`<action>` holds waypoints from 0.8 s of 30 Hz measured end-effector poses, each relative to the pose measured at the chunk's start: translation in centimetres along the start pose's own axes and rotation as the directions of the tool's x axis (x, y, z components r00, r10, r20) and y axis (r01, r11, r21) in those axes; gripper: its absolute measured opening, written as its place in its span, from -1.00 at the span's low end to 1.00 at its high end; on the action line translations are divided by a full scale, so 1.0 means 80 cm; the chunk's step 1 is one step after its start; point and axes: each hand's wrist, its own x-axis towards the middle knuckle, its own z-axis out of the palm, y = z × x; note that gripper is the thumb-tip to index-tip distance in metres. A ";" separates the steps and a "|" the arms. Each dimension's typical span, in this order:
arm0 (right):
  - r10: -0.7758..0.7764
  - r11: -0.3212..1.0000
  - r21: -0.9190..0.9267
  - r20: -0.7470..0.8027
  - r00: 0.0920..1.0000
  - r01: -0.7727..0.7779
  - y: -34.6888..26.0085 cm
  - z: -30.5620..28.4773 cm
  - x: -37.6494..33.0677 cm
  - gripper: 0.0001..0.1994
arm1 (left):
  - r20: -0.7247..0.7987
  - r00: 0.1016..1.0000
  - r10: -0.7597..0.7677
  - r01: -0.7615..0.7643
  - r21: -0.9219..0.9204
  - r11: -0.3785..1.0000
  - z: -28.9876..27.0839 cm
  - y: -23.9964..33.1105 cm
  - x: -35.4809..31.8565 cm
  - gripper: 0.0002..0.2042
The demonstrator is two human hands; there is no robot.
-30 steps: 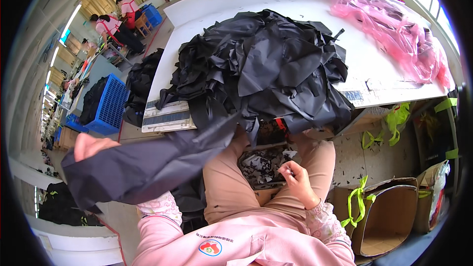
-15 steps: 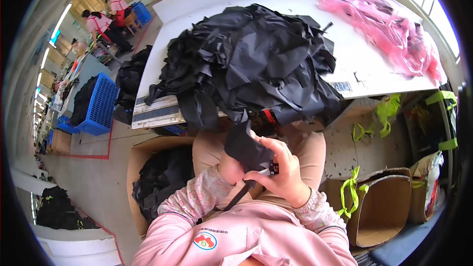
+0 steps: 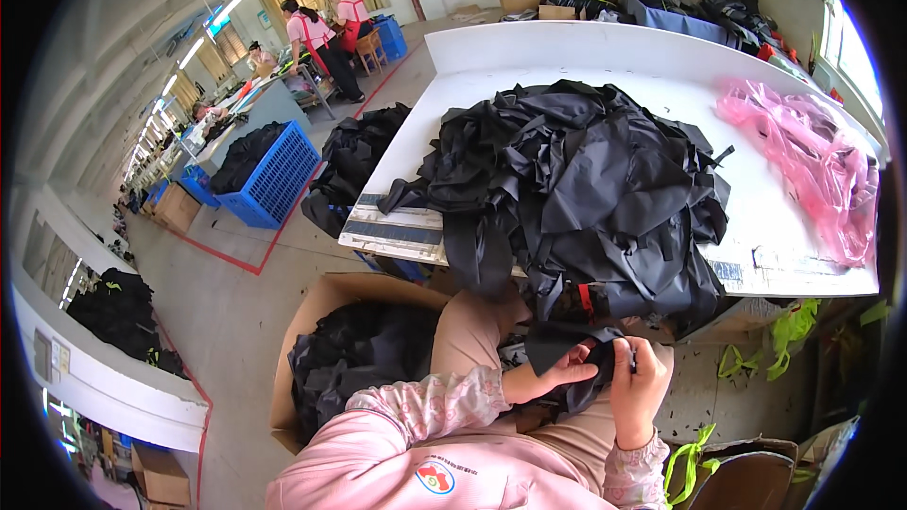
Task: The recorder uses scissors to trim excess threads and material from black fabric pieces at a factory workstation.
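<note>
Over my lap I hold a black fabric piece point(image 3: 553, 344), part of it hanging below my fingers. My left hand point(image 3: 557, 374) is closed on the cloth from the left side, its fingers partly covered by the fabric. Close by on the right, my right hand point(image 3: 639, 387) pinches the fabric's edge between thumb and fingers. Whether a small tool is also in the right palm cannot be seen. Just beyond my hands, a big heap of black fabric pieces point(image 3: 605, 170) lies on the white table point(image 3: 453, 104) and droops over its front edge.
A cardboard box point(image 3: 288, 368) of black fabric stands left of my knees. Pink plastic bags point(image 3: 803, 161) lie at the table's right. Yellow-green ties point(image 3: 694, 463) hang by another carton point(image 3: 746, 486). A blue crate point(image 3: 283, 175) stands left; people point(image 3: 316, 38) work beyond.
My view has tilted up and turned left. The fabric piece is held flatter and more spread; my right hand has shifted its grip, and the small dark-and-silver object beside it no longer shows.
</note>
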 end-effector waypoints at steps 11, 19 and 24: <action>0.560 0.447 0.852 -0.029 0.828 -0.272 0.014 -0.048 0.015 -0.76 | 0.112 0.924 0.364 -0.360 -0.057 0.931 0.002 0.051 0.036 -0.76; 0.515 0.570 0.742 0.012 0.857 -0.353 0.043 -0.047 -0.011 -0.87 | -0.090 0.991 -0.099 0.062 -0.342 0.938 -0.001 0.020 0.027 -0.77; 0.260 0.903 0.335 0.075 0.963 -0.270 0.037 -0.031 -0.019 -0.69 | -0.108 0.994 -0.003 -0.008 -0.102 0.995 -0.008 -0.003 0.015 -0.78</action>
